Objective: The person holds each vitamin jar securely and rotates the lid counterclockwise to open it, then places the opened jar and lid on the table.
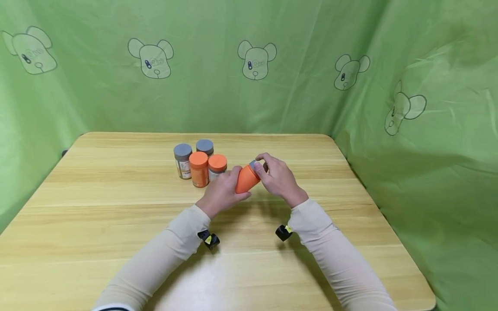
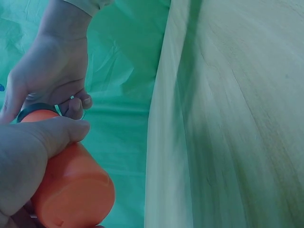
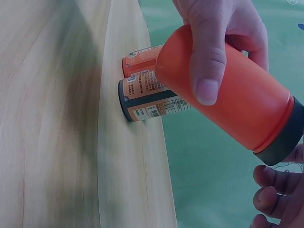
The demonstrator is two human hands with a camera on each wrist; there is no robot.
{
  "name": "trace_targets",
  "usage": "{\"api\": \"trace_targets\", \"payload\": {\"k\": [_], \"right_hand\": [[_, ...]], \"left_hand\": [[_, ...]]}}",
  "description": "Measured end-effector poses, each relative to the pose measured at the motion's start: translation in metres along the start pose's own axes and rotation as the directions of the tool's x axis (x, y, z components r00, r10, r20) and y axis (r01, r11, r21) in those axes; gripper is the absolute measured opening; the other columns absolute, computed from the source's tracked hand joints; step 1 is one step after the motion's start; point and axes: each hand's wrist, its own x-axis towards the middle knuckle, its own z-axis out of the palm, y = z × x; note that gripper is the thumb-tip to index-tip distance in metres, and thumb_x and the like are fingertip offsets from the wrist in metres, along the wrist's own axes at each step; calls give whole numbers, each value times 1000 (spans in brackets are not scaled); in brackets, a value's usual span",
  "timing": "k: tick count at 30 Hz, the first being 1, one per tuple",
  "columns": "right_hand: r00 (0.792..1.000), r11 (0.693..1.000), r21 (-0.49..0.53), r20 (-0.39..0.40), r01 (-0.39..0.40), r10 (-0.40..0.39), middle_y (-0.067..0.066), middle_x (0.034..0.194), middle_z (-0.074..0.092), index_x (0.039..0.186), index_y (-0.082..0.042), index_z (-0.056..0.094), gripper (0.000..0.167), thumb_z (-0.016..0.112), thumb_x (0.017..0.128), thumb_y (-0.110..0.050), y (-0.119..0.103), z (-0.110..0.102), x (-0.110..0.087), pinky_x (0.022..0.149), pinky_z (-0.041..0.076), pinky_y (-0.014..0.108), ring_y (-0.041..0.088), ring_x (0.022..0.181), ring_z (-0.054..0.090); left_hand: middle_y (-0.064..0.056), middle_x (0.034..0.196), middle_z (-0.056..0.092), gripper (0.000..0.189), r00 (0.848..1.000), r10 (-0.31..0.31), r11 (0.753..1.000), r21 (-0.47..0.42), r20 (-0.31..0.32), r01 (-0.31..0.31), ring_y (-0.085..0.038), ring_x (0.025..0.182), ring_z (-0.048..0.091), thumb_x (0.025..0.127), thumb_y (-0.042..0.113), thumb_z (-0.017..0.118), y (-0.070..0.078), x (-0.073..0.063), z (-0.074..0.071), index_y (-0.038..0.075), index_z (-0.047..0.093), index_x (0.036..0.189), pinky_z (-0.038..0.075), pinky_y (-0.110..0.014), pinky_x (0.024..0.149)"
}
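An orange jar (image 1: 246, 180) with a dark grey lid (image 3: 285, 135) is held tilted above the table, its lid end toward the right. My left hand (image 1: 221, 190) grips the body, the thumb lying across it in both wrist views. At the lid end is my right hand (image 1: 281, 178), its thumb and fingers pinching the lid's rim. In the right wrist view the other right fingers (image 3: 273, 190) curl loosely below the lid. The orange jar looks plain, with no label on the visible side.
Several jars stand grouped left of my hands: a grey-lidded jar (image 1: 183, 160), another grey-lidded one (image 1: 205, 146) behind, an orange jar (image 1: 199, 169) in front, and an orange-lidded jar (image 1: 218, 163) partly behind my left hand. Green curtain (image 1: 210, 95) surrounds the wooden table (image 1: 116, 194).
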Motion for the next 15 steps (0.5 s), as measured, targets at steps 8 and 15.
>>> {"api": "trace_targets", "payload": {"k": [8,15], "right_hand": [[1000,999,34,17,4,-5,11,87,61,113,-4,59,36,41,102,-33,0,-1,-1,63,48,38,23,75,57],[999,997,80,34,11,-13,14,94,61,118,-3,57,31,42,100,-24,0,-2,-2,67,49,41,26,78,57]], "left_hand": [[-12,86,64,64,1000,23,1000,6,-13,-23,-21,68,60,78,33,81,0,0,-1,0,50,122,51,-36,63],[-12,88,64,63,1000,13,1000,-4,3,-13,-22,70,61,79,33,81,1,0,-2,0,49,123,52,-36,65]]}}
